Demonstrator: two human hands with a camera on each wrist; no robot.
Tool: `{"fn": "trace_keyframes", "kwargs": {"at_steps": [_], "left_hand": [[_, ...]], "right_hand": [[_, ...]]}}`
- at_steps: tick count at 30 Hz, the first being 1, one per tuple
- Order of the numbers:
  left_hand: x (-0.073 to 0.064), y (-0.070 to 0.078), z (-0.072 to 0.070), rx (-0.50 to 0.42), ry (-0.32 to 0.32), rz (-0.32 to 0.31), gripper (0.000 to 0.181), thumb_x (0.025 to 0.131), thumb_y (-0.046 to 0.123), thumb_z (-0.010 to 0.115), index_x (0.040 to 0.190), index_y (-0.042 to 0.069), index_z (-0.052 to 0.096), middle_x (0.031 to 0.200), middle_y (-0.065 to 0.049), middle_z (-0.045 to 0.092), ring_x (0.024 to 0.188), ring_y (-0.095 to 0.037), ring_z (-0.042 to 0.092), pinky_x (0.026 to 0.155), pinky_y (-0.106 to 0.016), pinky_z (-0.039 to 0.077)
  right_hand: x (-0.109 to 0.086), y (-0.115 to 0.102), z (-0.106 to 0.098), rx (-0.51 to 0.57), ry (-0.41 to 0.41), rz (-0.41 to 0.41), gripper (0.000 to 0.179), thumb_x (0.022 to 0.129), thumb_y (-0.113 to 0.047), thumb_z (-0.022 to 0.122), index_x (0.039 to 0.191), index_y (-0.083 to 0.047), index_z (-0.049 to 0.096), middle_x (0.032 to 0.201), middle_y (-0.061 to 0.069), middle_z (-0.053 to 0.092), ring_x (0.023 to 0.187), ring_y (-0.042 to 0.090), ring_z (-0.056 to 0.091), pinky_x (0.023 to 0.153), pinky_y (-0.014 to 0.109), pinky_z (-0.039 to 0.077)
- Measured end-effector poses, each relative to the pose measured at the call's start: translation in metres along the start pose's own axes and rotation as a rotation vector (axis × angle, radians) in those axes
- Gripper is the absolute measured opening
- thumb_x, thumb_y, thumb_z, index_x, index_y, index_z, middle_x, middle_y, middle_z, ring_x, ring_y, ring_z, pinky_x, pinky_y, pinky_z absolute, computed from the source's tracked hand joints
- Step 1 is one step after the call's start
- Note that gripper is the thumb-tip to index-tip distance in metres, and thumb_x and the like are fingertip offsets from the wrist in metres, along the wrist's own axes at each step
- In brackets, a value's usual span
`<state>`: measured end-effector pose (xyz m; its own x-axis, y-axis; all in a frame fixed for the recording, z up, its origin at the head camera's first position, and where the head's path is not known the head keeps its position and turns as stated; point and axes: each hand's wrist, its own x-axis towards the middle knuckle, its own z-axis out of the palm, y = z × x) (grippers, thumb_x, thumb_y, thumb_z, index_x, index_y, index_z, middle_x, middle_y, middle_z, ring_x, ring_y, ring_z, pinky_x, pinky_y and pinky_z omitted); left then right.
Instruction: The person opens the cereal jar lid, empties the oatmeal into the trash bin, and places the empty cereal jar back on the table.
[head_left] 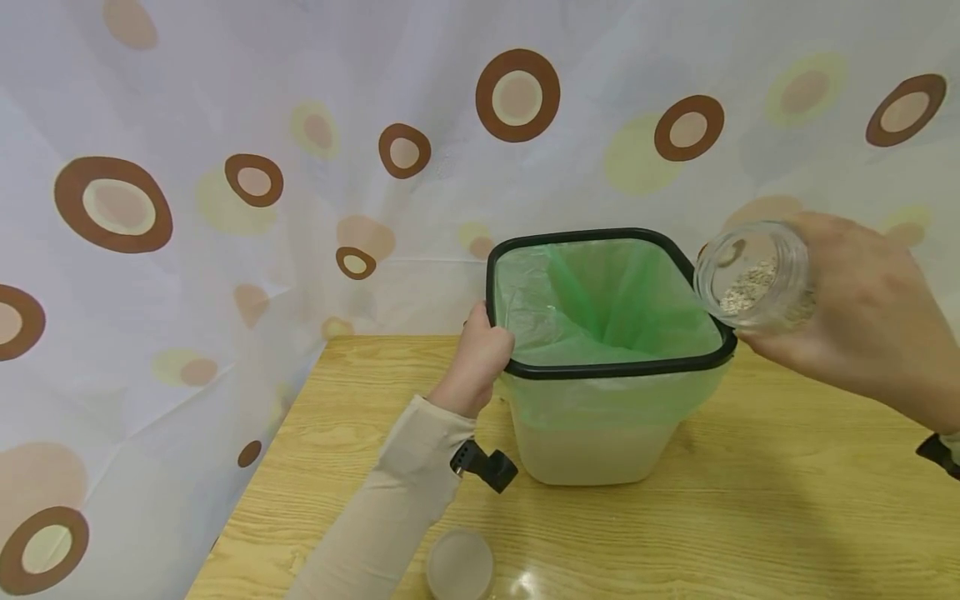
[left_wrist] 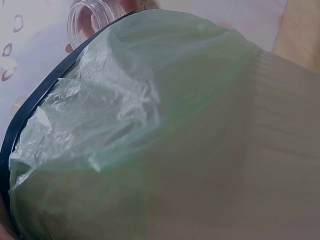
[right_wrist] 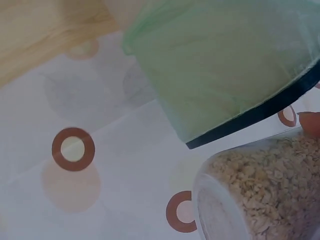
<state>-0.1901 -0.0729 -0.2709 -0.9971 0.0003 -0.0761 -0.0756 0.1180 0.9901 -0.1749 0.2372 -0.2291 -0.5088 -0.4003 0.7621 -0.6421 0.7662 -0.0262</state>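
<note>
A pale trash bin [head_left: 600,450] with a black rim and a green plastic liner [head_left: 622,308] stands on the wooden table. My left hand [head_left: 483,350] grips the bin's rim at its left side. In my right hand [head_left: 870,300] is a clear jar [head_left: 757,275], tipped with its open mouth toward the bin's right edge. Beige flakes like oats [right_wrist: 280,185] lie inside the jar, filling much of its body in the right wrist view. From the left wrist view, the jar's mouth [left_wrist: 91,22] shows beyond the rim.
A round, pale translucent lid [head_left: 460,565] lies on the table [head_left: 360,433] near the front, beside my left forearm. Behind the table hangs a white sheet [head_left: 435,75] with brown and yellow circles.
</note>
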Motion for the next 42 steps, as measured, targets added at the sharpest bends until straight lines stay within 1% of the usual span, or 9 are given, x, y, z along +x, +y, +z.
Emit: {"fn": "trace_keyframes", "kwargs": {"at_steps": [3,5,16,23,26,28,31,38,42], "left_hand": [[0.000,-0.001,0.000,-0.003,-0.003,0.004,0.056,0.088,-0.012,0.034,0.143,0.000,0.032,0.138,-0.017,0.039,0.118,-0.027,0.038,0.098,-0.038,0.032],[0.000,-0.002,0.000,-0.005,-0.005,0.008,0.056,0.088,-0.012,0.033,0.143,0.001,0.032,0.138,-0.017,0.039,0.119,-0.027,0.038,0.099,-0.039,0.032],[-0.003,-0.002,0.001,-0.004,0.005,0.020,0.056,0.088,-0.012,0.033,0.142,0.000,0.033,0.137,-0.016,0.040,0.122,-0.027,0.039,0.101,-0.039,0.033],[-0.002,-0.003,0.002,-0.013,-0.001,-0.001,0.057,0.089,-0.012,0.033,0.144,0.003,0.032,0.139,-0.015,0.039,0.122,-0.027,0.038,0.102,-0.040,0.032],[-0.001,-0.003,0.002,-0.014,-0.002,-0.001,0.059,0.089,-0.012,0.033,0.146,0.004,0.030,0.142,-0.015,0.037,0.123,-0.027,0.037,0.102,-0.039,0.031],[-0.001,-0.002,0.003,-0.014,0.000,0.001,0.059,0.089,-0.012,0.033,0.146,0.004,0.030,0.142,-0.014,0.037,0.123,-0.027,0.037,0.101,-0.039,0.031],[-0.001,-0.002,0.003,-0.018,0.000,0.007,0.057,0.090,-0.012,0.034,0.145,0.004,0.032,0.139,-0.014,0.039,0.122,-0.027,0.038,0.101,-0.039,0.031],[-0.001,-0.002,0.002,-0.032,0.000,0.007,0.058,0.090,-0.012,0.033,0.145,0.003,0.030,0.141,-0.014,0.037,0.122,-0.025,0.037,0.101,-0.038,0.030],[-0.001,-0.001,0.002,-0.036,-0.005,0.015,0.057,0.090,-0.012,0.033,0.146,0.003,0.030,0.141,-0.015,0.037,0.122,-0.026,0.037,0.100,-0.037,0.030]], "right_hand": [[0.004,0.002,0.002,-0.035,0.035,-0.090,0.087,0.075,-0.062,0.054,0.134,0.002,0.044,0.107,0.028,0.056,0.092,0.049,0.050,0.074,0.061,0.035],[0.006,0.004,0.004,-0.070,0.069,-0.135,0.087,0.082,-0.068,0.035,0.133,0.003,0.044,0.109,0.029,0.055,0.092,0.051,0.049,0.074,0.062,0.034],[0.015,0.010,0.010,-0.183,0.018,-0.231,0.080,0.082,-0.055,0.028,0.123,0.012,0.043,0.110,0.035,0.050,0.100,0.056,0.043,0.073,0.066,0.031],[0.017,0.012,0.013,-0.214,0.009,-0.311,0.079,0.083,-0.050,0.029,0.126,0.014,0.042,0.112,0.037,0.048,0.101,0.057,0.041,0.071,0.066,0.030],[0.019,0.013,0.011,-0.219,-0.009,-0.341,0.078,0.074,-0.041,0.050,0.129,0.014,0.041,0.114,0.037,0.048,0.103,0.057,0.041,0.072,0.066,0.029],[0.021,0.014,0.010,-0.227,-0.026,-0.354,0.086,0.060,-0.032,0.062,0.130,0.013,0.041,0.116,0.036,0.048,0.104,0.056,0.041,0.073,0.066,0.029],[0.023,0.013,0.009,-0.246,-0.041,-0.361,0.097,0.044,-0.022,0.070,0.130,0.013,0.041,0.116,0.035,0.048,0.105,0.054,0.041,0.074,0.066,0.029],[0.027,0.013,0.012,-0.262,-0.043,-0.384,0.090,0.051,-0.024,0.064,0.130,0.011,0.041,0.116,0.033,0.049,0.105,0.053,0.041,0.076,0.067,0.028],[0.030,0.013,0.012,-0.285,-0.034,-0.397,0.100,0.038,-0.014,0.077,0.128,0.011,0.042,0.115,0.032,0.050,0.103,0.052,0.043,0.076,0.066,0.029]]}}
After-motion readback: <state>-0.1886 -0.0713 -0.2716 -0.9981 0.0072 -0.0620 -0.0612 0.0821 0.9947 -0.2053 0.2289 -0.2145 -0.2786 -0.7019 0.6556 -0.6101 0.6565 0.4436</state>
